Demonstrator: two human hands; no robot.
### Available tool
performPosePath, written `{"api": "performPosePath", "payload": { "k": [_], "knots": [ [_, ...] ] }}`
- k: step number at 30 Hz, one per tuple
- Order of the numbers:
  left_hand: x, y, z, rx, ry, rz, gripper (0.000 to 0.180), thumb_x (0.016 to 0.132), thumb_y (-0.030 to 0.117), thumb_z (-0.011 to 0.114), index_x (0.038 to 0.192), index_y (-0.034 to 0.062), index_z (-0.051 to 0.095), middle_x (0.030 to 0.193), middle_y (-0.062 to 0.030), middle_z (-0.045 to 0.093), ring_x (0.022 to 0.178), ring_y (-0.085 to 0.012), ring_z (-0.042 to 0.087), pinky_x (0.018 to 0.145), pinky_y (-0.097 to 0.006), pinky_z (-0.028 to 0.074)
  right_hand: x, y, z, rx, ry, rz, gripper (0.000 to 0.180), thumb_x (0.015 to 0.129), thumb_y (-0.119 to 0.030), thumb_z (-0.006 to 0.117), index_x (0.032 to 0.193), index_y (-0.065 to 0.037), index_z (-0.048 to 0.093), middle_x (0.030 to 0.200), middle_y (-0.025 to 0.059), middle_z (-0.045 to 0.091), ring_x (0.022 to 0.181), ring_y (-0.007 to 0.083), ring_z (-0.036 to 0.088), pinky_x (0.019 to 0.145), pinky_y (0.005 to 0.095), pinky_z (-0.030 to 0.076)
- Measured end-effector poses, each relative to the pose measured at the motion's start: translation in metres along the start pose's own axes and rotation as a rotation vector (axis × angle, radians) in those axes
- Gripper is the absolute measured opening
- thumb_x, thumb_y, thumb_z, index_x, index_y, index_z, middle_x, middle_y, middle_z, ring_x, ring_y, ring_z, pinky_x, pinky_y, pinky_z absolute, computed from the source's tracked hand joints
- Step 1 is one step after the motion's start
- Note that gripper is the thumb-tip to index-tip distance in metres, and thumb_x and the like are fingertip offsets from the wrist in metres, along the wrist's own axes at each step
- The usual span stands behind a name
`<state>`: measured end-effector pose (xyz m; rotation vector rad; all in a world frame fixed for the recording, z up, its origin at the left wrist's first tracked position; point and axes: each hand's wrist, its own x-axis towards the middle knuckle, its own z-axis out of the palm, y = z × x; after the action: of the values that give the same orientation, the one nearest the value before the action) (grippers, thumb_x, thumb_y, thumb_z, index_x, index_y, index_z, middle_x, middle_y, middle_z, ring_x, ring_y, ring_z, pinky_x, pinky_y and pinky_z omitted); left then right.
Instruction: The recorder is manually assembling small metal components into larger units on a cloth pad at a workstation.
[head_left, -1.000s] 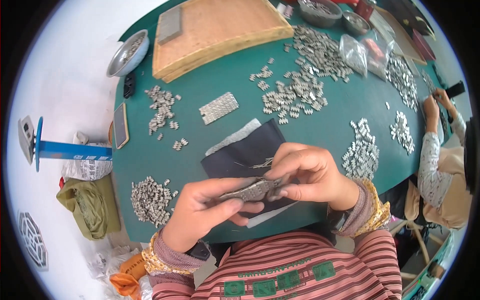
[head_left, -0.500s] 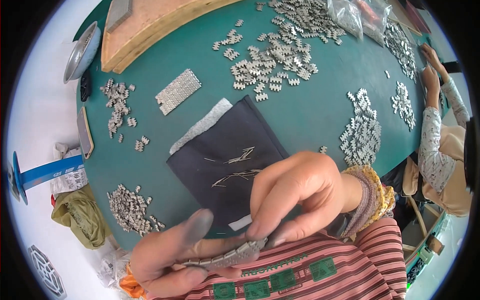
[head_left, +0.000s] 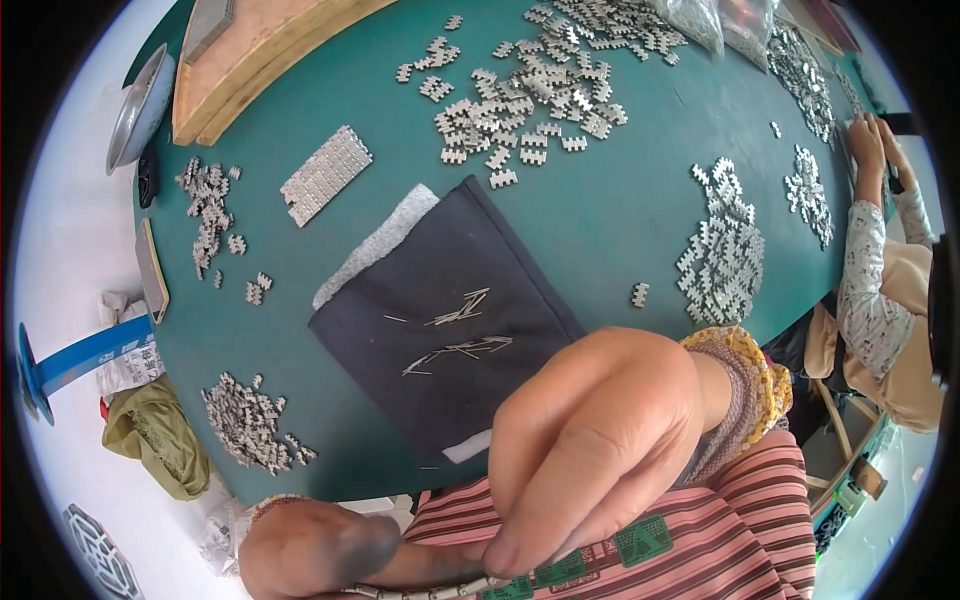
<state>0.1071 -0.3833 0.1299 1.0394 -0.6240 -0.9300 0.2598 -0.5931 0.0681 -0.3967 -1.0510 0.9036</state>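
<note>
Low at the front edge, over my striped clothing, a strip of joined grey metal links runs between both hands. My left hand is closed on the strip, its darkened thumb lying above. At the strip's right end, my right hand pinches with thumb and fingers; whether a thin pin is also in that pinch is hidden. Beyond my hands lies a folded dark cloth with thin metal pins scattered on it. A flat assembled panel of links rests past the cloth's left side.
Loose links spread at the back, with more heaps at right and left. A wooden board and metal bowl stand back left. Plastic bags lie back right. Another person's hands are at the far right.
Both hands and the link strip have moved down toward the lower edge, so less of the strip shows. The table scene has shifted slightly left in the picture.
</note>
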Motion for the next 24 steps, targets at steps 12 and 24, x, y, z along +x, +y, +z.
{"api": "performPosePath", "payload": {
  "k": [12, 24],
  "knots": [
    [0.029, -0.015, 0.046, -0.159, 0.927, 0.357, 0.058, 0.084, -0.005, 0.051, 0.138, -0.0039, 0.032, 0.103, -0.0367, 0.060, 0.084, -0.0421, 0.067, 0.071, -0.042, 0.057, 0.004, -0.050, -0.058, -1.637, 0.560, -0.012, 0.016, 0.080, 0.005, 0.060, 0.094, 0.001, 0.066, 0.081, 0.0106, 0.062, 0.069, 0.0194, 0.061, 0.060, 0.0278, 0.049],
    [0.045, -0.063, -0.008, 0.113, 1.561, 0.523, 0.021, 0.073, 0.002, 0.077, 0.090, -0.0003, 0.064, 0.094, -0.0147, 0.064, 0.071, -0.0174, 0.064, 0.057, -0.022, 0.050, -0.006, 0.010, -0.077, -1.701, 0.163, 0.298, 0.016, 0.078, -0.006, 0.061, 0.094, -0.009, 0.065, 0.093, 0.0079, 0.056, 0.088, 0.0289, 0.060, 0.075, 0.0394, 0.050]
  ]
}}
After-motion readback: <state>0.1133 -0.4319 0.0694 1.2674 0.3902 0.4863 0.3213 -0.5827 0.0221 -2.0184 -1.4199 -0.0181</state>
